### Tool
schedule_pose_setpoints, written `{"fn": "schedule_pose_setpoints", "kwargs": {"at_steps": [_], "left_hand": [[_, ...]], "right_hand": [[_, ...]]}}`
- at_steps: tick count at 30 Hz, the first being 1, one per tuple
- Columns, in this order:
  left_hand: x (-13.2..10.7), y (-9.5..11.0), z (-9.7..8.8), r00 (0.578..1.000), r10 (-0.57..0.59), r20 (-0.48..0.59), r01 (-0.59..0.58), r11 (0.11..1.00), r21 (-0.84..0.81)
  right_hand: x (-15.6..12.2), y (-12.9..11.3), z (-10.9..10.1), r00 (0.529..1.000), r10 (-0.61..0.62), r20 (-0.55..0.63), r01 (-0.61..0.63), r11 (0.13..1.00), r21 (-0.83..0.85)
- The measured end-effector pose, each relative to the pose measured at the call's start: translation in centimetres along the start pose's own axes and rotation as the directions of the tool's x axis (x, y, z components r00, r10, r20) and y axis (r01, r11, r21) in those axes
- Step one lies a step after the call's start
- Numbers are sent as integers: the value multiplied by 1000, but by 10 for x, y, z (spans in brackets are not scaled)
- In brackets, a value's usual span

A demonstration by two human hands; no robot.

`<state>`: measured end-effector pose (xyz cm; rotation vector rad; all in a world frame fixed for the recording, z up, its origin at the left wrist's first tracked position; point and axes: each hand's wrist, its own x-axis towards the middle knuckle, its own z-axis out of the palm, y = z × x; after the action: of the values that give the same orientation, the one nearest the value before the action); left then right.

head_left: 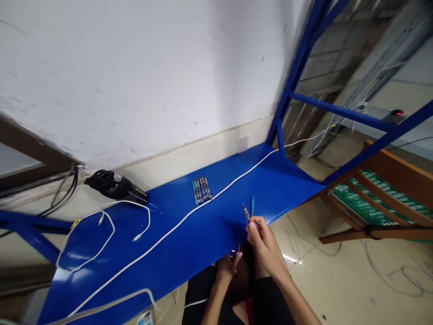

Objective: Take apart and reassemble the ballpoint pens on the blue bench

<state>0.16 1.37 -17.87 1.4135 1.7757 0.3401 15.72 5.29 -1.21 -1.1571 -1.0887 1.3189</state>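
Observation:
My right hand [262,237] is closed in a pinch on two pens [249,209], one grey and one blue, with their tips up over the front edge of the blue shelf [189,234]. My left hand [228,267] is lower, under the shelf edge near my lap, with its fingers closed on a small dark object I cannot make out. A row of several pens [201,189] lies side by side on the shelf near the wall.
A long white cable [176,227] runs across the shelf, with shorter white cables [101,225] looped at the left. A black device [117,186] lies by the wall. Blue rack posts [297,67] rise on the right, near a wooden frame [375,198].

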Motion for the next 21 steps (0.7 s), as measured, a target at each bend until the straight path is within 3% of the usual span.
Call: {"fn": "schedule_pose_setpoints", "kwargs": {"at_steps": [2,7,10,13,16,18,21], "left_hand": [[-19,0,-16,998,60,-26,-61,997,-41],[-72,16,-81,960,216,179,-156,941,-299],[-87,35,-113,954,257,155,-186,911,-368],[-83,53,-129,951,291,102,-201,836,-511],[-68,65,-136,961,271,-57,-244,734,-633],[-53,71,-139,956,257,-138,-274,624,-732],[-30,76,-141,958,235,-164,-258,461,-849]], "right_hand": [[-2,5,0,999,32,-2,-32,995,98],[-2,17,0,993,104,55,-114,964,241],[0,22,2,983,146,112,-176,925,337],[4,25,4,967,189,171,-237,914,331],[11,24,7,942,212,258,-264,946,186],[18,19,9,926,198,321,-222,974,39],[31,8,14,900,122,418,-49,982,-181]]}}
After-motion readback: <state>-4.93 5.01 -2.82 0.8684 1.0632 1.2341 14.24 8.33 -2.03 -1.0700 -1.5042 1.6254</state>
